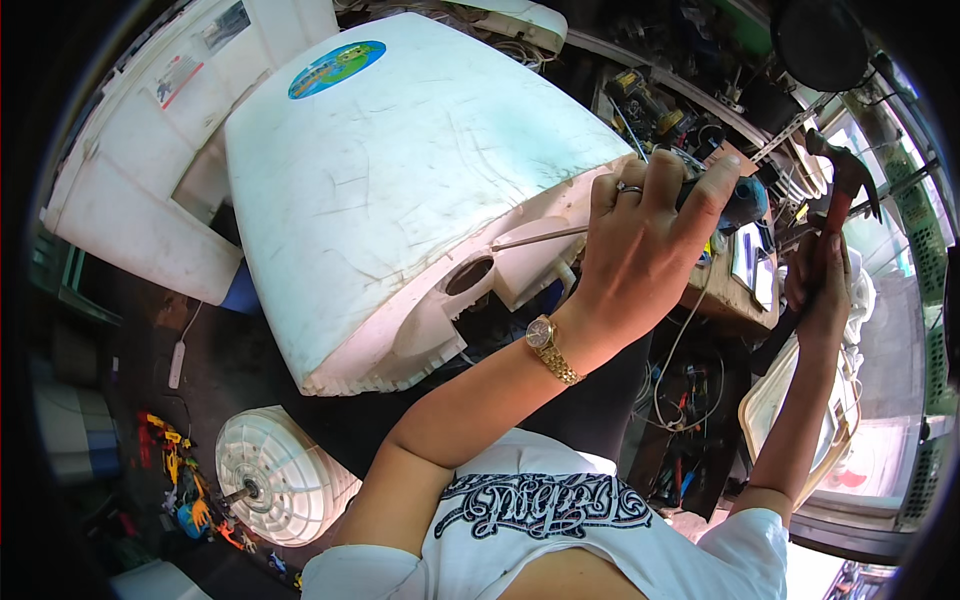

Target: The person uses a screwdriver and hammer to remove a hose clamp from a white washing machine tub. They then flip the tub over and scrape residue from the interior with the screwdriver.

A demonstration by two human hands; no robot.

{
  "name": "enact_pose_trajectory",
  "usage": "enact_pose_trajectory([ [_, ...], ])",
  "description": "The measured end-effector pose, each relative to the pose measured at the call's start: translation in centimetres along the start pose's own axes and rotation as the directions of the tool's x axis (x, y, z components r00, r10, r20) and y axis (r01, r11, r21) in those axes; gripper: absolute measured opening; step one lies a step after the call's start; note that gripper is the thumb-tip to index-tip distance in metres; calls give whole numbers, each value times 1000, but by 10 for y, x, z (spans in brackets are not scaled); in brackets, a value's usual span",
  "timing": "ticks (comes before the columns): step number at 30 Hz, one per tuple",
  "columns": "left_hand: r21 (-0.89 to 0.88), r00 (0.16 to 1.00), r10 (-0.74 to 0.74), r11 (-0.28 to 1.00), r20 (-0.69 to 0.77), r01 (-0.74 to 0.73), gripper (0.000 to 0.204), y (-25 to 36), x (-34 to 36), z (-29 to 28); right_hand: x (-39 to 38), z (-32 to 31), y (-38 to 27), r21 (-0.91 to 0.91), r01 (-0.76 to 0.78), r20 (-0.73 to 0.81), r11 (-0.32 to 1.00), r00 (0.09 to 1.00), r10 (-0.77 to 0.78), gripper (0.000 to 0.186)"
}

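Observation:
My left hand (650,235), with a gold watch (541,334) on its wrist, is closed round a screwdriver (545,236). The blue and black end of its handle sticks out past my fingers. Its long metal shaft points left, and the tip meets the underside of a large white plastic washing machine body (420,190), near an oval hole (468,276). This body lies tipped over, its open ribbed base facing me. Off to the right, my right hand (828,280) grips a claw hammer (838,200) by its red handle, raised with the head up and apart from the screwdriver.
Another white plastic body (120,190) stands at the left. A round ribbed white drum (265,470) lies below it, beside scattered colourful small items (190,490). At the right are a cluttered wooden bench (735,295), hanging cables (660,380) and a pale plastic frame (770,410).

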State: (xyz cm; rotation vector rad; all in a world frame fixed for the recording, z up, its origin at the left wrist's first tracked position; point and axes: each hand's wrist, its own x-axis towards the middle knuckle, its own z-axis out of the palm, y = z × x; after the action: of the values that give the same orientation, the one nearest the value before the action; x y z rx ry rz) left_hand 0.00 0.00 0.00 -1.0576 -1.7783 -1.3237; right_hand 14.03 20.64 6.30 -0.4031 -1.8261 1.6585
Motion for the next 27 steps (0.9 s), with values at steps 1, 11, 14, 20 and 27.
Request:
enact_pose_trajectory([
  [1, 5, 1000, -7, 1000, -8, 7, 70, 0, 0, 0, 1, 2, -3, 3, 2, -3, 1000, 1000, -2, 42],
  [11, 98, 994, -108, 989, -1, 108, 46, -26, -3, -2, -12, 37, -25, -434, 119, 145, 893, 987, -61, 32],
  [14, 244, 994, -105, 965, 17, 97, 31, -23, -1, -2, -9, 46, -47, -514, 227, 272, 827, 958, -94, 31],
  [20, 300, 997, -40, 952, -61, 57, 31, -25, -4, 1, -7, 33, -135, -305, 613, 237, 729, 790, -565, 42],
  [27, 368, 999, -27, 929, -32, 37, 34, -28, -15, -3, 12, 61, -107, -447, 178, 62, 877, 984, -168, 40],
])
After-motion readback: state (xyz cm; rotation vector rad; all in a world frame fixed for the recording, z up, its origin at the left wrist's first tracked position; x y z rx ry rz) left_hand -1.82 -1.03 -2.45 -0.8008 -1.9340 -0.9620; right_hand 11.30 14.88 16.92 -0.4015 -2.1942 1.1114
